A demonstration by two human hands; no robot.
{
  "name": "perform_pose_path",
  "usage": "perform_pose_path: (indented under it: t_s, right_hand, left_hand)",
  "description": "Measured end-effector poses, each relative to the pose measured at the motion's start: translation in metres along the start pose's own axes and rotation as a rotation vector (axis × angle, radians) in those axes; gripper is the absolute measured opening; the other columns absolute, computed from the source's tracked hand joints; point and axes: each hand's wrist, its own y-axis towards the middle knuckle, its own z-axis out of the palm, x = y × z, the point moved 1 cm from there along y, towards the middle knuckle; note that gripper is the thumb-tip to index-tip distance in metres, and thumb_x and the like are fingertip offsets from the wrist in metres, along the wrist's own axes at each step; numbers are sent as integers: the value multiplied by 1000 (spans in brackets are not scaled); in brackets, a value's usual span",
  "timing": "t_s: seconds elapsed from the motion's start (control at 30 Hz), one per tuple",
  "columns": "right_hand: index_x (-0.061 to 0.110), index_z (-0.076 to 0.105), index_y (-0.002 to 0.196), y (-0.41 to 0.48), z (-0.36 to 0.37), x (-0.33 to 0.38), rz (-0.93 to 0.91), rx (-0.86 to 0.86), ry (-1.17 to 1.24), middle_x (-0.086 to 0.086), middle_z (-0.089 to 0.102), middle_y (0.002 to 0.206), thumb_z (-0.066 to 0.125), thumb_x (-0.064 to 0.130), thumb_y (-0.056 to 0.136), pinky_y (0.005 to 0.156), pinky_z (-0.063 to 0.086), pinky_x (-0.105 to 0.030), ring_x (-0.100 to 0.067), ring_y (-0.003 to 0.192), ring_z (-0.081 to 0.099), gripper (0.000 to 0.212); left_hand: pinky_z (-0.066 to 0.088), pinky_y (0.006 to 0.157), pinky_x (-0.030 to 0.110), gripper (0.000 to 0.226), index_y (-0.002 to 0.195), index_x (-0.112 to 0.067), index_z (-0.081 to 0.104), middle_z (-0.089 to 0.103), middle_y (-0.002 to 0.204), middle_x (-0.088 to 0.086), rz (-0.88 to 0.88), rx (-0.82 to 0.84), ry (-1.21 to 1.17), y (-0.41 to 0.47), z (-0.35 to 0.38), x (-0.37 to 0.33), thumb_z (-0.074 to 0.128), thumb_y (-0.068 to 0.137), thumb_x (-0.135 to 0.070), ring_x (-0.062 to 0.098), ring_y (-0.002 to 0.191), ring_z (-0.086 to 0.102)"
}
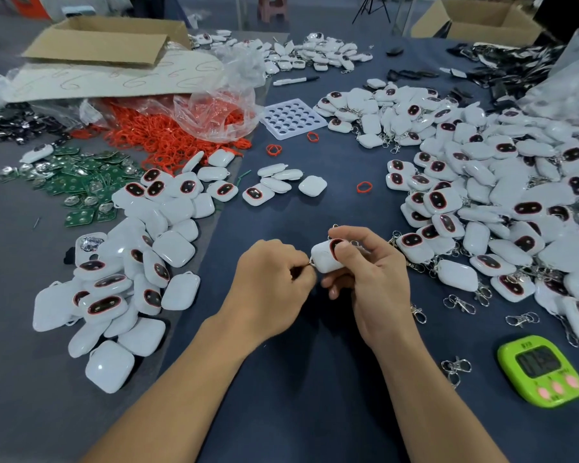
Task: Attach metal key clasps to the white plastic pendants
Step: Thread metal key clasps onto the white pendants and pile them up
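**Hands joining a clasp to a pendant**

Far up-left of the held pendant (pixel 321 260), an open box (pixel 107 38) is sitting with its inside hidden. Nearer, still up-left, a clear bag (pixel 214 105) is spilling red rings (pixel 168 138) onto the table. Straight above the pendant, a white tray (pixel 293 119) of round holes is lying flat. Far up-right, a second box (pixel 478 21) is standing open, its contents out of sight.

A card sheet (pixel 114 78) far up-left is carrying pen-drawn loops like sixes. Down-right of the pendant, a green timer (pixel 540 370) is showing print too small to read.

The pendant is a glossy white rounded square with a dark oval window rimmed in red, and it is being held over the table between both hands. The left hand (pixel 274 282) is pinching the clasp (pixel 312 262) at the pendant's left corner. The right hand (pixel 371 272) is gripping the pendant, its thumb lying across the window.

To the pendant's left a pile (pixel 131 272) of bare pendants is lying. To its right a bigger heap (pixel 498 195) is wearing clasps, with loose clasps (pixel 458 304) beside it.
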Motion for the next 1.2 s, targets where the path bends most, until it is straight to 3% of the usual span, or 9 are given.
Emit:
perform_pose_path:
  t_s: [0.17,0.4,0.47,0.53,0.63,0.7,0.87,1.03,1.2]
  right_hand:
    - [20,76,103,-1,1,-2,-8,12,-59,-9,74,81,66,11,87,45,47,-28,-23,53,59,21]
    - [36,76,92,0,9,-2,-46,96,-544,10,72,72,69,30,73,54,46,-20,-7,55,58,21]
    - [31,78,91,4,9,2,34,82,-367,7,71,73,70,23,76,49,41,-20,-8,51,52,19]
    - [23,77,94,8,0,8,87,34,201,-2,72,90,68,9,86,53,44,-18,-8,61,60,19]
    - [19,61,138,12,-17,8,50,48,705,5,70,134,60,11,93,85,55,-23,-8,118,69,46]
    - [20,60,142,10,-13,6,39,131,479,5,71,136,62,4,86,91,55,-23,-11,126,66,58]
    - [23,82,98,-1,6,-1,-124,196,-166,-7,81,92,68,-5,78,82,55,-19,-13,88,75,37]
    - [26,80,89,-5,14,-4,-172,208,-429,3,80,82,64,-4,80,72,59,-25,-14,82,76,36]
    - [30,79,91,-5,15,-2,-141,208,-457,5,80,81,64,-2,81,69,56,-26,-18,80,75,37]
  left_hand:
    - [24,61,21,40,55,-25,39,41,52,-10,-18,-54,123,-1,4,3,56,91,-24,12,60,39]
    - [44,76,28,16,96,-38,69,60,71,-17,-280,-169,-79,3,2,14,65,90,-23,8,80,57]
    - [45,79,28,25,112,-39,67,60,73,-18,-330,-174,-116,4,2,16,66,90,-27,6,85,57]
    - [42,77,23,31,120,-39,65,60,74,-19,-338,-160,-113,5,4,18,64,91,-29,4,87,55]
    - [33,74,11,31,119,-39,66,60,73,-20,-316,-139,-56,5,4,19,62,91,-27,4,89,53]
    - [31,72,12,30,117,-38,66,59,76,-19,-307,-138,-16,5,4,19,61,91,-26,5,89,51]
    - [38,89,29,42,130,-27,62,61,109,-12,-221,-152,127,6,5,17,64,88,-26,16,107,50]
    - [31,119,41,68,150,-13,43,35,159,5,-243,-159,146,32,5,27,64,86,-25,23,148,27]
    - [32,113,43,69,154,-12,35,43,155,8,-289,-152,243,66,3,40,56,92,-35,29,141,35]
